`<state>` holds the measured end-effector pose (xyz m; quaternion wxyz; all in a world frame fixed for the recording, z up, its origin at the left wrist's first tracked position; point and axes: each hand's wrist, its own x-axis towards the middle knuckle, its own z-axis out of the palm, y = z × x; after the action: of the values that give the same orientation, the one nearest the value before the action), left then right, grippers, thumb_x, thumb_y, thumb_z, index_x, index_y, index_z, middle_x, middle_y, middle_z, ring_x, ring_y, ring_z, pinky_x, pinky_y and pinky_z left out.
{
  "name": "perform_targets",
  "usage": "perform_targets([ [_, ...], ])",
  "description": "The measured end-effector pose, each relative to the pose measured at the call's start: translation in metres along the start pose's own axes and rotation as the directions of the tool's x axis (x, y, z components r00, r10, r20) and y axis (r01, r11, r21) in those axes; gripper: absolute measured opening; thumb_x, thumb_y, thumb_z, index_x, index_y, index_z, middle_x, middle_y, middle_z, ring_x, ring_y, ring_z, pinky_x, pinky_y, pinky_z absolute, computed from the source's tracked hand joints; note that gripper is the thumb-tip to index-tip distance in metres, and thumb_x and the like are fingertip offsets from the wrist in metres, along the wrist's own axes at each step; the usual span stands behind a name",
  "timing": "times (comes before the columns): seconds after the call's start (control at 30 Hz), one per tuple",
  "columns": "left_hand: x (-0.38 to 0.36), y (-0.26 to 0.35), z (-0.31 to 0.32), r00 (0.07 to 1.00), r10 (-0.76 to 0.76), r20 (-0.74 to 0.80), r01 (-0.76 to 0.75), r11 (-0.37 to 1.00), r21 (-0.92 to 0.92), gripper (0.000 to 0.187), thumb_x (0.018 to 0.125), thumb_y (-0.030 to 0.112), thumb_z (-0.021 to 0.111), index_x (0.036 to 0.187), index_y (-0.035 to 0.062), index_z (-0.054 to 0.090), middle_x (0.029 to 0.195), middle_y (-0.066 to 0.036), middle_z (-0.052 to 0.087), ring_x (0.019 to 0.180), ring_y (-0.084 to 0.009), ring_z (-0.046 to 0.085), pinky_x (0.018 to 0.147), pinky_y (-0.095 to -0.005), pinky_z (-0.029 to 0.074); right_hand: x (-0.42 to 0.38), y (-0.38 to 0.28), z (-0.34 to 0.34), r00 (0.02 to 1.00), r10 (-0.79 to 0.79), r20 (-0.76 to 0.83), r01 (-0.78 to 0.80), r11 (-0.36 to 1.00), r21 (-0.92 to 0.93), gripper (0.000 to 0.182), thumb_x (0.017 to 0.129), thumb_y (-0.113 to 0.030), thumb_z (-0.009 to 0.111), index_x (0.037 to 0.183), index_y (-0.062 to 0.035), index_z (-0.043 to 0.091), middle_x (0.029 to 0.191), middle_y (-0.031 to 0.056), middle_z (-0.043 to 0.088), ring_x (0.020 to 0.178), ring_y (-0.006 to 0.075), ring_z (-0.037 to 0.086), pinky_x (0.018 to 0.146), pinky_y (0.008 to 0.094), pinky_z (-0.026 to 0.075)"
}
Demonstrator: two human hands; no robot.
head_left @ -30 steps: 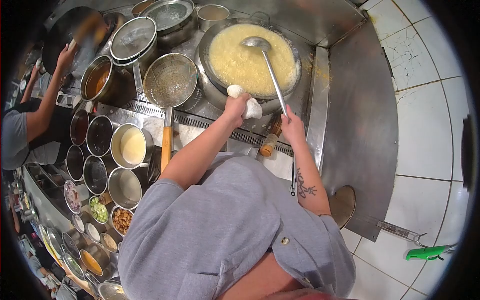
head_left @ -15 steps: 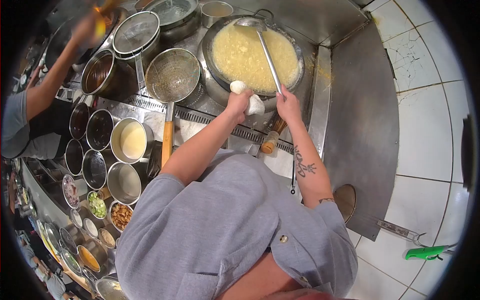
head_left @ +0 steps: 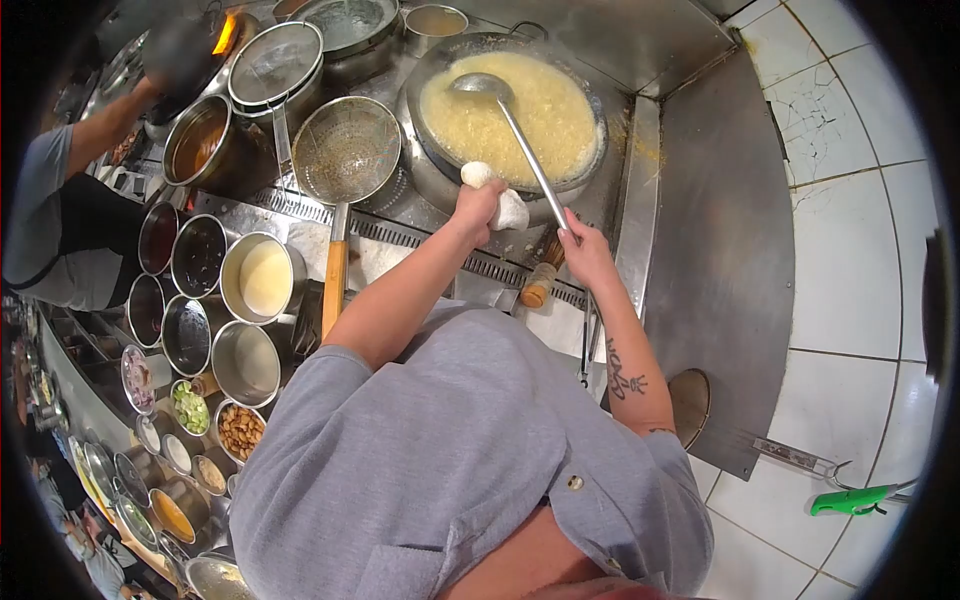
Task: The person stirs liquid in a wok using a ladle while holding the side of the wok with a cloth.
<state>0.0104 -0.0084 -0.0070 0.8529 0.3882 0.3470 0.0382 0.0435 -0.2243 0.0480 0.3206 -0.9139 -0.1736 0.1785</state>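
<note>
We see the right hand (head_left: 588, 255) wrapped around the handle of the steel ladle (head_left: 530, 156), whose long axis runs from 5 o'clock at the grip to 11 o'clock at its bowl; that bowl sits within the wok (head_left: 416, 106), off-centre towards 11 o'clock, amid pale yellow liquid (head_left: 547, 122); the left hand (head_left: 479, 211) is nearer the bowl, which lies at 12 o'clock from it; this hand clutches a white cloth (head_left: 511, 212) by the wok's 7 o'clock edge, though we cannot tell whether it grips the rim too; a strainer (head_left: 346, 152) lies at its 10 o'clock.
</note>
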Motion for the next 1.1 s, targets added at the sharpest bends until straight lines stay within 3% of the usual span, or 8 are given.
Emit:
perform_targets([
  [0.1, 0.004, -0.005, -0.003, 0.998, 0.039, 0.045, -0.038, 0.999, -0.025, 0.036, 0.093, 0.013, 0.061, 0.121, -0.0068, 0.052, 0.111, -0.018, 0.065, 0.095, -0.0308, 0.069, 0.080, -0.0441, 0.058, -0.013, 0.009, 0.000, 0.999, -0.017, 0.031, 0.015, 0.998, 0.069, 0.046, 0.098, -0.021, 0.059, 0.142, -0.0101, 0.054, 0.125, 0.0235, 0.066, 0.116, 0.0303, 0.065, 0.099, 0.0355, 0.046],
  [0.17, 0.007, -0.007, -0.005, 0.999, 0.023, 0.042, -0.022, 0.999, -0.035, 0.036, 0.093, 0.013, 0.061, 0.122, -0.0069, 0.052, 0.110, -0.018, 0.065, 0.095, -0.0310, 0.069, 0.081, -0.0445, 0.058, -0.021, 0.016, -0.003, 0.997, 0.038, 0.062, -0.043, 0.995, 0.089, 0.046, 0.098, -0.021, 0.059, 0.143, -0.0111, 0.053, 0.113, 0.0194, 0.070, 0.100, 0.0251, 0.068, 0.091, 0.0343, 0.050],
  [0.3, 0.015, -0.012, -0.007, 0.997, 0.019, 0.069, -0.016, 0.999, -0.052, 0.037, 0.093, 0.014, 0.062, 0.122, -0.0068, 0.051, 0.109, -0.017, 0.065, 0.095, -0.0322, 0.069, 0.081, -0.0461, 0.058, -0.048, 0.004, -0.019, 0.964, 0.202, 0.175, -0.237, 0.950, 0.205, 0.050, 0.103, -0.021, 0.055, 0.152, -0.0234, 0.044, 0.059, -0.0060, 0.039, 0.043, 0.0055, 0.035, 0.037, 0.0253, 0.031],
  [0.8, 0.010, -0.011, -0.006, 0.994, 0.053, 0.095, -0.044, 0.995, -0.091, 0.037, 0.091, 0.014, 0.063, 0.121, -0.0052, 0.051, 0.108, -0.016, 0.063, 0.097, -0.0329, 0.068, 0.082, -0.0482, 0.057, -0.129, 0.013, -0.061, 0.847, 0.410, 0.339, -0.521, 0.767, 0.375, 0.047, 0.103, -0.018, 0.055, 0.150, -0.0203, 0.047, 0.061, -0.0071, 0.037, 0.045, 0.0051, 0.032, 0.040, 0.0253, 0.029],
  [0.9, 0.008, -0.010, -0.005, 0.997, 0.052, 0.061, -0.047, 0.997, -0.067, 0.035, 0.092, 0.013, 0.063, 0.120, -0.0042, 0.052, 0.108, -0.015, 0.063, 0.096, -0.0320, 0.068, 0.082, -0.0488, 0.057, -0.129, 0.039, -0.053, 0.897, 0.349, 0.271, -0.434, 0.809, 0.395, 0.046, 0.102, -0.020, 0.056, 0.148, -0.0215, 0.050, 0.062, -0.0076, 0.039, 0.049, 0.0042, 0.034, 0.044, 0.0233, 0.031],
  [0.93, 0.009, -0.011, -0.005, 0.996, 0.052, 0.070, -0.047, 0.996, -0.071, 0.035, 0.092, 0.013, 0.063, 0.120, -0.0039, 0.052, 0.107, -0.015, 0.063, 0.095, -0.0316, 0.068, 0.082, -0.0488, 0.057, -0.128, 0.050, -0.046, 0.929, 0.308, 0.206, -0.364, 0.860, 0.357, 0.045, 0.101, -0.020, 0.058, 0.146, -0.0180, 0.053, 0.067, -0.0028, 0.048, 0.059, 0.0074, 0.044, 0.056, 0.0248, 0.041],
  [1.03, 0.005, -0.007, -0.004, 0.997, 0.036, 0.069, -0.031, 0.996, -0.081, 0.032, 0.091, 0.012, 0.062, 0.118, -0.0032, 0.053, 0.105, -0.014, 0.064, 0.092, -0.0297, 0.068, 0.080, -0.0467, 0.057, -0.115, 0.067, -0.020, 0.981, 0.194, 0.014, -0.193, 0.962, 0.195, 0.045, 0.100, -0.018, 0.058, 0.144, -0.0135, 0.053, 0.080, 0.0044, 0.060, 0.072, 0.0120, 0.053, 0.072, 0.0290, 0.048],
  [1.1, -0.001, -0.003, 0.000, 0.999, 0.002, 0.035, 0.001, 0.996, -0.086, 0.030, 0.089, 0.008, 0.062, 0.116, -0.0031, 0.053, 0.104, -0.013, 0.064, 0.089, -0.0271, 0.068, 0.077, -0.0422, 0.057, -0.107, 0.065, -0.015, 0.974, 0.226, -0.016, -0.220, 0.960, 0.174, 0.045, 0.098, -0.020, 0.060, 0.143, -0.0151, 0.054, 0.099, 0.0167, 0.070, 0.084, 0.0224, 0.063, 0.084, 0.0341, 0.050],
])
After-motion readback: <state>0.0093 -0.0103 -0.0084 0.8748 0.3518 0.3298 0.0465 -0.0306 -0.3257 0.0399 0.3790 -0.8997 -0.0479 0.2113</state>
